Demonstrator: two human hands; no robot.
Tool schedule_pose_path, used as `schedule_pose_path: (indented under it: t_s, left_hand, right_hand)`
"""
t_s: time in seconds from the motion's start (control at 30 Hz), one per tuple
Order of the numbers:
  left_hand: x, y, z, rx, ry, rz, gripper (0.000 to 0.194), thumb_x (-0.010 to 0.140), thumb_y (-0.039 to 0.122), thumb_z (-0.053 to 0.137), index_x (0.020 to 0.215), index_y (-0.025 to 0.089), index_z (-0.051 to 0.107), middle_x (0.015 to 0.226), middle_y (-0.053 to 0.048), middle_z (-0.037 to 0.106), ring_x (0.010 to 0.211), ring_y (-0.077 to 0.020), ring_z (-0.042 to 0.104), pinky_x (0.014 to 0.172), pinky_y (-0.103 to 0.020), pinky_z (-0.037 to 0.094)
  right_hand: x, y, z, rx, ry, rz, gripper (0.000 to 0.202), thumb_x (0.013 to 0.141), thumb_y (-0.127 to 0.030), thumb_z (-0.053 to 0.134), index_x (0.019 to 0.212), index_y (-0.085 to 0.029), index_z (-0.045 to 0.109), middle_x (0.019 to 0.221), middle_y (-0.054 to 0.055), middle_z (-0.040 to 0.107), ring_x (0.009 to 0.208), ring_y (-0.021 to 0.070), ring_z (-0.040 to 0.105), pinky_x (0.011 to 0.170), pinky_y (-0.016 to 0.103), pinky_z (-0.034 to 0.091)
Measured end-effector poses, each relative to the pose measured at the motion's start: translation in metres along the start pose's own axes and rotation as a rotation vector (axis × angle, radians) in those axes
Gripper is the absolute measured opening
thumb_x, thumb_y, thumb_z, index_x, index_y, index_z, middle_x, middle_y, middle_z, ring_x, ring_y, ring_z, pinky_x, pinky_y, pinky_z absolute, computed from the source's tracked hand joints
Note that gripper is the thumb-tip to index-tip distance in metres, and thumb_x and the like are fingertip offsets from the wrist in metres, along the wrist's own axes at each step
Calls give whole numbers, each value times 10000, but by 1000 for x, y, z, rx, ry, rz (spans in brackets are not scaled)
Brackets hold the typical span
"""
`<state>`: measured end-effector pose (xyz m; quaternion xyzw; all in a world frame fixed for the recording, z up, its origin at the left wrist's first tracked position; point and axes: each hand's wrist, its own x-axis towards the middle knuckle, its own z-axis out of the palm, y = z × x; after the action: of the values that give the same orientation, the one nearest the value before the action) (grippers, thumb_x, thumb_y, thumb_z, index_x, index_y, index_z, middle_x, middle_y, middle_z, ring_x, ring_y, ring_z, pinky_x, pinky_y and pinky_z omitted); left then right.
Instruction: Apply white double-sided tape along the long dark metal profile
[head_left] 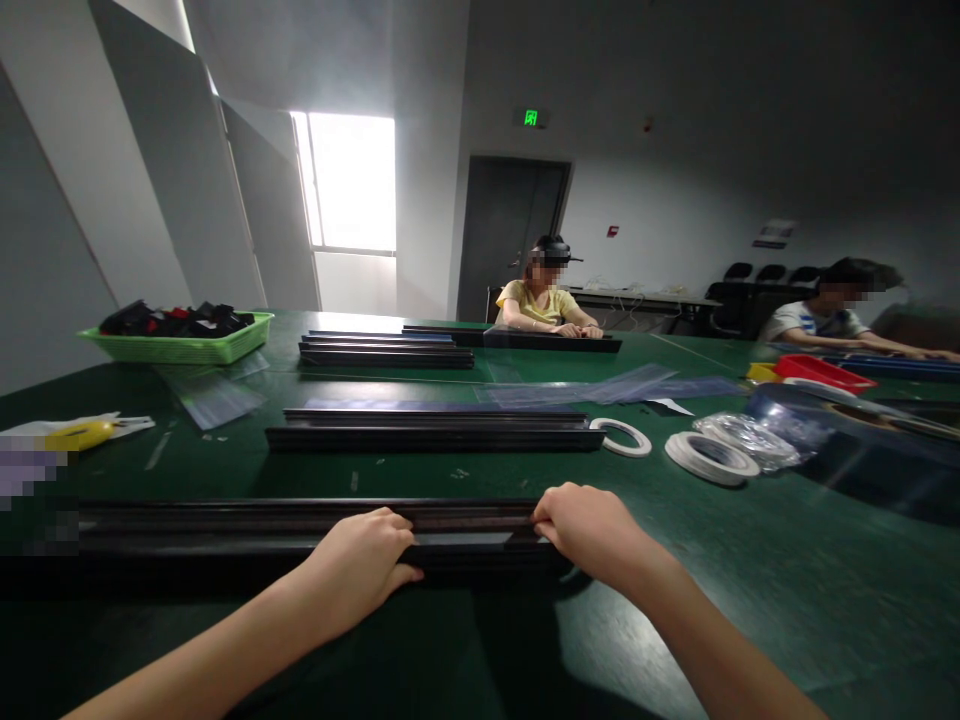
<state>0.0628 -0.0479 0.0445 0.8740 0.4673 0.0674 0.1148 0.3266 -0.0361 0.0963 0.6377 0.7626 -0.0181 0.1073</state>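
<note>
A long black channel-shaped profile (247, 540) lies crosswise on the green table in front of me. My left hand (367, 560) grips it to the right of its middle, fingers curled over the top and thumb against the near side. At its right end my right hand (592, 525) is closed, the fingertips bent into the groove and partly hidden. A pale strip (465, 540) shows along the channel between both hands. Beyond, more black profiles (435, 438) lie parallel to this one, with a white tape roll (626, 438) touching their right end.
A green basket (180, 345) of dark parts stands at the far left. Clear plastic strips (577, 388) lie mid-table, with white tape rolls (712, 460) and a large film roll (855, 450) at right. A yellow-handled tool (82, 433) lies left. Two people work across the table.
</note>
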Motion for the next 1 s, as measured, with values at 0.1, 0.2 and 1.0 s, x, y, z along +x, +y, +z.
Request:
schedule_pose_path:
  t_s: [0.1,0.2,1.0]
  left_hand:
    - [-4,2,-7,-10,-45,-67,237,852,366,572,903,197,730,1017,-93,720,1043,-262,641,963,-367,465]
    - [-7,4,-14,-12,-69,-136,220,845,355,578,892,200,727,968,-91,727,990,-255,663,933,-349,472]
    - [-6,-2,6,259,30,-242,424,788,552,575,862,147,679,943,-156,675,914,-307,659,809,-370,522]
  right_hand:
    - [-1,1,-1,-1,-9,-2,233,806,-235,538,870,-245,762,918,89,747,881,267,687,679,300,460]
    - [-1,2,0,-8,-13,-7,236,807,-247,541,887,-249,763,922,89,747,887,272,686,680,305,463]
    - [0,0,1,-8,-14,2,219,810,-234,534,828,-212,751,885,101,739,815,249,690,631,281,444]
